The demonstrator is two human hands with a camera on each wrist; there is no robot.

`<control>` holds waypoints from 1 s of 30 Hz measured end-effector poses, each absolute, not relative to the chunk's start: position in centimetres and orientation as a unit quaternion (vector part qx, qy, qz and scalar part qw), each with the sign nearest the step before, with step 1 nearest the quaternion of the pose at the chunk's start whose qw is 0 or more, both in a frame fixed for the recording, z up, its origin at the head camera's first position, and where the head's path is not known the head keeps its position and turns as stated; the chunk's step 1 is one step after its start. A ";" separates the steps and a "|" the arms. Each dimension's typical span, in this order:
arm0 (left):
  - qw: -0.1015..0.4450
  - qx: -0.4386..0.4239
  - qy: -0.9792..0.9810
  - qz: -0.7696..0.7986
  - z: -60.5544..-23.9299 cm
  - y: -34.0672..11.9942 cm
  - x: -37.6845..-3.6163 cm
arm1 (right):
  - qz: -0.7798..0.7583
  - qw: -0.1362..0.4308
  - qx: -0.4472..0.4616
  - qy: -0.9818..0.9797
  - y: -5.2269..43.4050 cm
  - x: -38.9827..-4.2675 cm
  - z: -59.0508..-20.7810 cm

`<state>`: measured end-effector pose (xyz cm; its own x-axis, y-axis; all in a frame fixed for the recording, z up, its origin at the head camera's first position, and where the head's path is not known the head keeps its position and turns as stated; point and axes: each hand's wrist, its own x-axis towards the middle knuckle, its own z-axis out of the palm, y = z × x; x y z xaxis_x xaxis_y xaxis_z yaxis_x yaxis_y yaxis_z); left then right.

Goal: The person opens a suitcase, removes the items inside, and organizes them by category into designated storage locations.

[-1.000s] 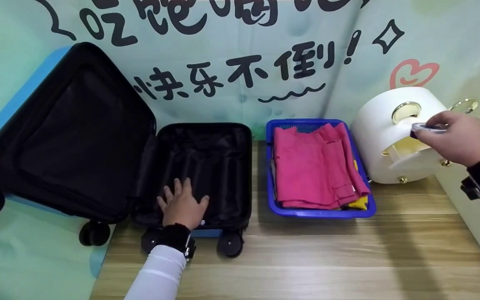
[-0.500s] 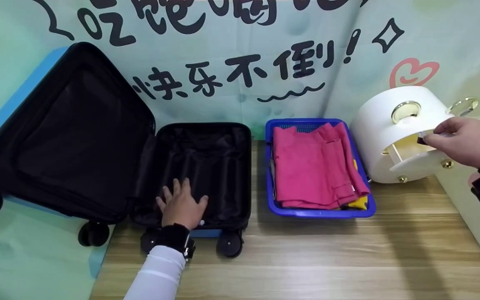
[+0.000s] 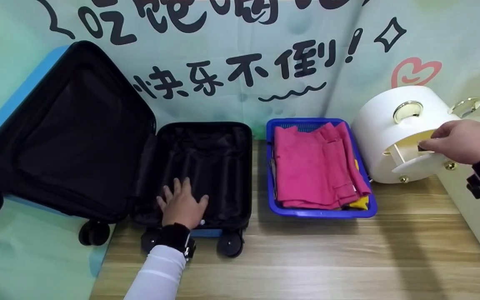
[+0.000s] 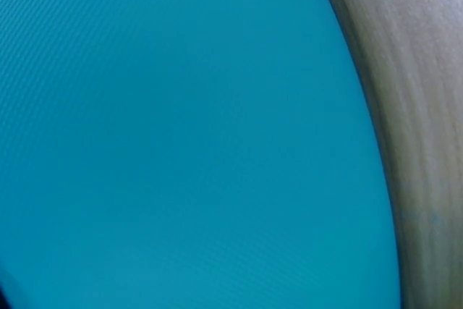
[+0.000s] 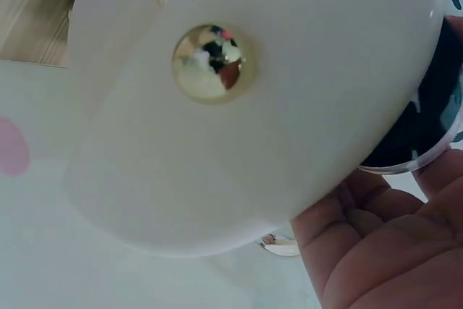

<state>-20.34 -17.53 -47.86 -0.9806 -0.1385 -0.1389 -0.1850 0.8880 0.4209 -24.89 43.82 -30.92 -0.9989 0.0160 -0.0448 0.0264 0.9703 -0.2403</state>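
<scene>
An open black-lined suitcase [image 3: 204, 166] with a blue shell stands at the left, its lid [image 3: 73, 137] leaning against the wall. My left hand [image 3: 183, 208] lies with spread fingers over the front of its base, holding nothing. My right hand [image 3: 469, 141] pinches a small round dark case with a clear rim [image 5: 419, 124], mostly hidden in the head view. It is at the opening of a white rounded storage box [image 3: 383, 129] with gold handles and ball feet. In the left wrist view, the suitcase's blue shell [image 4: 195, 135] fills most of the picture.
Between suitcase and white box stands a blue basket [image 3: 321, 214] holding folded pink clothing [image 3: 306, 166] and something yellow [image 3: 360, 203] beneath. A printed wall cloth [image 3: 223, 104] closes off the back. Wooden floor [image 3: 306, 258] runs along the front.
My right hand has moved down with the round case to the white box's opening; the case, plainer to see before, is now mostly hidden. My left hand stays put.
</scene>
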 end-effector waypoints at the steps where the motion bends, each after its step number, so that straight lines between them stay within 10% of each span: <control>1: 0.052 -0.083 0.970 0.221 -47.8 -17.5 -20.3 | -0.120 0.019 0.010 0.993 43.8 -24.9 -31.0; 30: 0.041 -0.084 0.971 0.221 -47.8 -17.4 -20.3 | -0.109 0.002 0.010 0.994 42.2 -25.9 -33.0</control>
